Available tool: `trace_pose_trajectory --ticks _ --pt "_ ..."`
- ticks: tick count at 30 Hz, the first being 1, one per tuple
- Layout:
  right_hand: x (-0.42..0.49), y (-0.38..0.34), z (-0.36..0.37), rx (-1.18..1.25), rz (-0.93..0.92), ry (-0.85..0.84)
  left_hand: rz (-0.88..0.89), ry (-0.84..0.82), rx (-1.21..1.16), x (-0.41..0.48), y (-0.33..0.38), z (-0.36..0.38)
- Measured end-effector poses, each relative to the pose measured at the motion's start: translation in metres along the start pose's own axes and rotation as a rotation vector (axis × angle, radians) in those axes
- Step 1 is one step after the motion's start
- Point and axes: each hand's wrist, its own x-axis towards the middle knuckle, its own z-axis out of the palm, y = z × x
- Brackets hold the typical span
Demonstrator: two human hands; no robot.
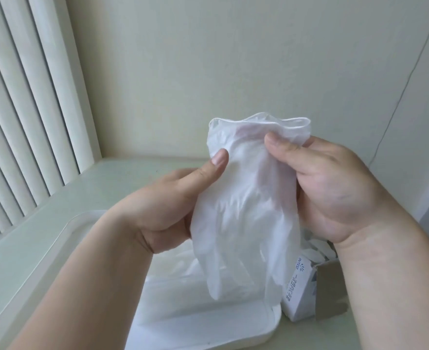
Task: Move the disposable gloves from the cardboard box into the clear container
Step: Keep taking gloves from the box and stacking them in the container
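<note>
A thin white disposable glove [243, 210] hangs fingers-down in front of me, held up in the air by both hands. My left hand [168, 200] pinches its left edge, thumb on the front. My right hand [329, 188] grips the cuff and right side, thumb pressed on the front. Below the glove lies the clear container [203, 309] with a pale rim. To its right stands the cardboard box [302, 289] of gloves, white with printed text, its flap torn open; more white gloves [317, 253] stick out of its top behind my right wrist.
Everything sits on a pale counter [44, 223] in a corner. Vertical blinds [24, 97] run along the left. A plain wall [233, 59] closes the back, with a thin cable [405, 87] running down it at the right.
</note>
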Motion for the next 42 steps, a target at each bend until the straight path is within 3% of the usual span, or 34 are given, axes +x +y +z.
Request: trace_pose_trajectory --ticks 3,5,8,10,12,15,18,22,28,31,36,42 --pt "-0.001 0.002 -0.002 -0.113 0.018 -0.022 0.004 -0.198 -0.098 -0.001 -0.003 0.002" --pt "-0.003 0.001 -0.004 -0.213 0.057 -0.034 0.004 -0.221 -0.092 -0.003 -0.003 0.006" --pt "-0.006 -0.007 -0.009 -0.344 0.08 0.006 -0.001 -0.027 -0.1 -0.007 0.001 0.008" --pt "-0.007 -0.015 -0.018 -0.49 0.044 0.155 0.047 0.06 -0.094 -0.009 0.004 0.007" --pt "-0.008 -0.02 -0.035 -0.79 0.026 0.307 0.125 0.112 -0.081 -0.01 0.008 0.006" --pt "-0.013 -0.021 -0.055 -1.291 0.285 0.237 0.225 0.22 -0.144 -0.008 0.012 0.003" --pt "-0.011 -0.013 -0.056 -1.501 0.486 0.184 0.24 0.229 -0.242 -0.006 0.015 0.004" --pt "0.002 -0.001 -0.06 -1.575 0.487 0.342 0.218 0.157 -0.288 -0.005 0.016 0.002" --pt "0.009 0.015 -0.065 -1.654 0.512 0.381 0.164 0.161 -0.335 -0.002 0.015 0.001" --pt "0.003 -0.005 -0.064 -1.57 0.289 0.471 0.138 0.225 -0.35 -0.001 0.015 0.003" --pt "-0.004 -0.023 -0.057 -1.031 -0.15 0.747 0.126 0.335 -0.358 0.002 0.013 0.011" --pt "-0.007 -0.03 -0.05 -0.88 -0.236 0.794 0.126 0.338 -0.342 0.005 0.011 0.013"
